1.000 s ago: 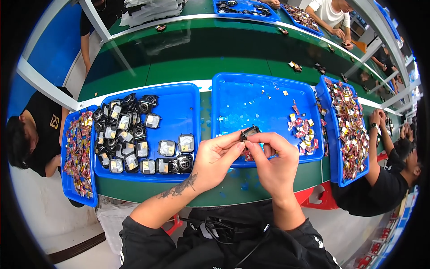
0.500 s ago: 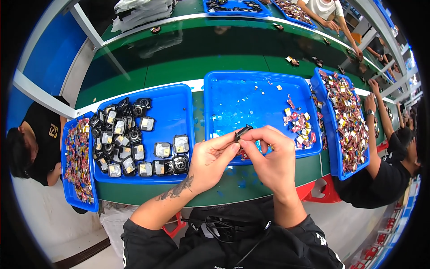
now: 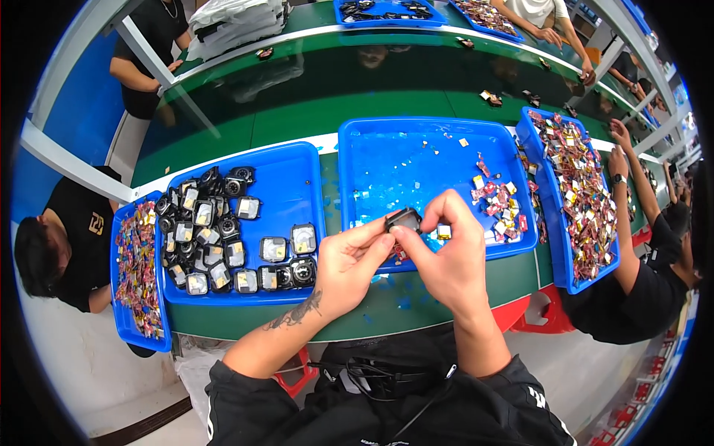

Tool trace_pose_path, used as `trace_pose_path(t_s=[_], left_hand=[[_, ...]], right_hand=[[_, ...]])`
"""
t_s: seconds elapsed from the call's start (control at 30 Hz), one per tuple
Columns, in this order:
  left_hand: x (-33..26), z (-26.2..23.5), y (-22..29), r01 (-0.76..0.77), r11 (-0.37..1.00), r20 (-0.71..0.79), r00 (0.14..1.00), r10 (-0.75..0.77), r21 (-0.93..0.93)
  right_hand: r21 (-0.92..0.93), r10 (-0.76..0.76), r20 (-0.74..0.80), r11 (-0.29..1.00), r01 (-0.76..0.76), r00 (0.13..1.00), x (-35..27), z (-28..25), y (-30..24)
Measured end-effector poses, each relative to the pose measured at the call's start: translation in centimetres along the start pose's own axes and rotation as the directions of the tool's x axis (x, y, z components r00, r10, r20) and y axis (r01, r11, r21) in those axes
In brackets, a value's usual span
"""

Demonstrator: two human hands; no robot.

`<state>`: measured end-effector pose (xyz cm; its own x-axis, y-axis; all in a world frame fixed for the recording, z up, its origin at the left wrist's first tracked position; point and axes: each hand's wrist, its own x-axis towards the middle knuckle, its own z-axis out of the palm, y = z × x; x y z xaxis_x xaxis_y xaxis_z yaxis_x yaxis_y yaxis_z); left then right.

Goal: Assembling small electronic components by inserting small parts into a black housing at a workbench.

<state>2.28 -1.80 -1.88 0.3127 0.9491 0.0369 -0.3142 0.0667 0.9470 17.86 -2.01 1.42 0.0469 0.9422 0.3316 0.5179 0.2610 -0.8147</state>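
Above the front edge of the middle blue tray (image 3: 401, 128), both my hands hold a small black smartwatch case (image 3: 404, 220) with a dark grey face. My left hand (image 3: 348, 269) pinches its left side between thumb and fingers. My right hand (image 3: 448, 256) is closed at its right side, the thumb on the lower edge and the index finger bent beside it. Small red parts with white and yellow squares (image 3: 500, 208) lie at the right of this tray. To the left, a blue tray (image 3: 286, 175) holds several similar black watch cases (image 3: 202, 213), piled and in rows.
Narrow blue trays full of small red and gold parts stand at far left (image 3: 139, 267) and right (image 3: 576, 208). Beyond runs a green conveyor belt (image 3: 312, 97) with a few loose parts. Metal posts (image 3: 74, 160) frame the bench. Co-workers sit at both sides.
The watch case has turned from edge-on to show its flat grey face, and my right fingers have shifted around it. A person in dark clothing now stands at the upper left.
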Motion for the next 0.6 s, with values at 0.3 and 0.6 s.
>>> trace_pose_path(t_s=[0.3, 0.6], left_hand=[[0.5, 0.4, 0.9, -0.101, 0.990, -0.133, 0.987, 0.087, -0.096], [0.2, -0.5, 2.9, -0.354, 0.747, 0.187, 0.935, 0.302, 0.562]], right_hand=[[0.513, 0.223, 0.213, 0.803, -0.303, 0.951, -2.4, -0.5, 1.0], [0.667, 0.207, 0.291, 0.656, -0.354, 0.934, -1.7, -2.2, 0.6]])
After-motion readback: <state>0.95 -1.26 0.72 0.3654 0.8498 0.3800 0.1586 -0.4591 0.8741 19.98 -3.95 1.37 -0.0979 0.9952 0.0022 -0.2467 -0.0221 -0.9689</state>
